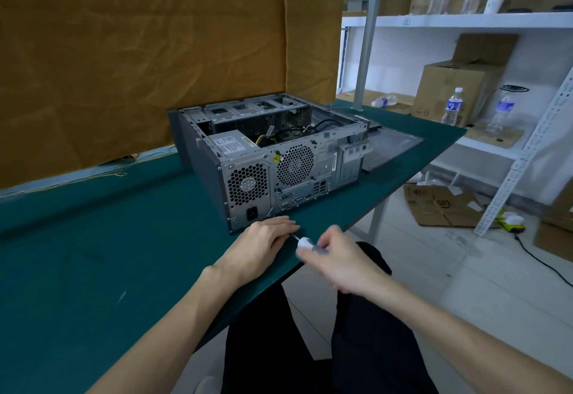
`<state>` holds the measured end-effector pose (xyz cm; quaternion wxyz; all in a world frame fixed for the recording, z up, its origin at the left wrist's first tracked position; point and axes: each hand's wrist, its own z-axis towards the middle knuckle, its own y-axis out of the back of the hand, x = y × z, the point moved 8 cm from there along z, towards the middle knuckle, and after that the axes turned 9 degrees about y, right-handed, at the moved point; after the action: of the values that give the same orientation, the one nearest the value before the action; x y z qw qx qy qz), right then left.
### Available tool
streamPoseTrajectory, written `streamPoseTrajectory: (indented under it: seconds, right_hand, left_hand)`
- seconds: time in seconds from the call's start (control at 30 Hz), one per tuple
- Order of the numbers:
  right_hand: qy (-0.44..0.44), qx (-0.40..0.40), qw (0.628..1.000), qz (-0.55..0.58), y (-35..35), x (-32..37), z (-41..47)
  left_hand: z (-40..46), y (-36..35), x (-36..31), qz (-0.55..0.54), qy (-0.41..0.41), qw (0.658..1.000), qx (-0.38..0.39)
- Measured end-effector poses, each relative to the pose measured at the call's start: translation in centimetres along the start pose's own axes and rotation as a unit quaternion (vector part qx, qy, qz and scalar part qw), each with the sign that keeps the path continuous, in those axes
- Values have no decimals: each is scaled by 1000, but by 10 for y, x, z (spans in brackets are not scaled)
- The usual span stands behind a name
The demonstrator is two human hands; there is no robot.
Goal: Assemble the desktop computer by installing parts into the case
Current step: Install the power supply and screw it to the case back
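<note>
Head view: right hand (336, 257) fingers grasping a blurred screwdriver (305, 243), left hand (263, 240) relaxed flat steadying its shaft beside the case (269, 158); seat tip squarely first.

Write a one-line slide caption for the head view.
Beside the open computer case on the green table, the right hand grips a white-handled screwdriver while the left hand touches its shaft.

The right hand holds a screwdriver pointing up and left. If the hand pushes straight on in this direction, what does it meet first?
Most likely the left hand: the screwdriver held by the right hand has its shaft running under the left fingers. Beyond them stands the rear panel of the computer case. Depth is unclear.
</note>
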<state>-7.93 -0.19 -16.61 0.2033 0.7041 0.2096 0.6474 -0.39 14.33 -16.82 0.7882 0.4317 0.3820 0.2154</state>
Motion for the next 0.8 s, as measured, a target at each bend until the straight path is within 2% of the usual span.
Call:
streamPoseTrajectory:
  seconds: [0.03,0.07,0.1,0.13,0.17,0.2,0.23,0.27,0.3,0.33,0.37,0.4,0.43,0.47,0.5,0.53,0.57,0.6,0.63,0.67,0.7,0.73,0.77,0.8]
  right_hand:
    - [68,-29,976,-205,2,3,0]
    - [112,-47,935,-332,-2,8,0]
    - [143,-76,927,-339,-4,13,2]
    - [123,-66,964,-227,-9,9,-2]
    - [72,-41,995,-60,-13,-1,1]
    - [6,-7,993,121,-19,-8,4]
    - [-76,36,959,269,-28,-12,-1]
    - [-110,52,935,334,-31,-11,-5]
    - [-99,47,948,298,-27,-9,-5]
    - [-47,33,988,145,-19,-5,-3]
    - [25,8,997,-76,-12,2,-4]
    - [94,-30,951,-293,-12,6,-4]
    - [146,-50,892,-424,-17,14,-7]
    - [185,-68,872,-448,-21,24,-8]
    - [181,-67,902,-385,-23,25,-9]
    - [139,-59,962,-227,-21,18,-6]
    - [65,-40,997,-30,-18,8,0]
    - [-25,-6,988,151,-20,-1,2]
    - [-76,20,965,249,-21,-2,1]
    - [-75,30,968,238,-16,-3,2]
    - [-38,33,991,122,-11,3,3]
    - [15,16,997,-75,-6,6,1]
    - [70,-12,959,-276,-6,8,2]
    - [119,-33,921,-370,-13,14,3]
  left_hand:
    - [0,0,0,-2,2,1000,-2]
    - [-1,0,1,-4,5,1000,-5]
    - [-1,1,2,-4,6,1000,-4]
    - [-1,1,2,-2,6,1000,-1]
    - [-1,0,2,-1,5,1000,2]
    - [0,0,2,0,4,1000,5]
    - [0,0,1,0,1,1000,6]
    - [0,0,1,-1,1,1000,6]
    - [0,0,1,-3,3,1000,7]
    - [0,0,1,-3,5,1000,9]
    - [-1,0,0,-5,7,1000,10]
    - [-1,0,1,-7,9,1000,10]
    - [-2,0,2,-10,11,1000,9]
    - [-2,0,3,-11,13,1000,9]
    - [-2,-1,4,-9,14,1000,10]
    - [-2,-1,4,-7,15,1000,12]
    - [-2,-2,3,-5,15,1000,14]
    - [-2,-2,3,-6,13,1000,16]
    - [-2,-3,2,-8,13,1000,17]
    - [-1,-3,2,-8,14,1000,19]
    - [-1,-4,2,-8,14,1000,23]
    - [-1,-4,1,-7,16,1000,25]
    - [-1,-4,2,-8,17,999,27]
    - [-2,-4,3,-8,18,999,27]
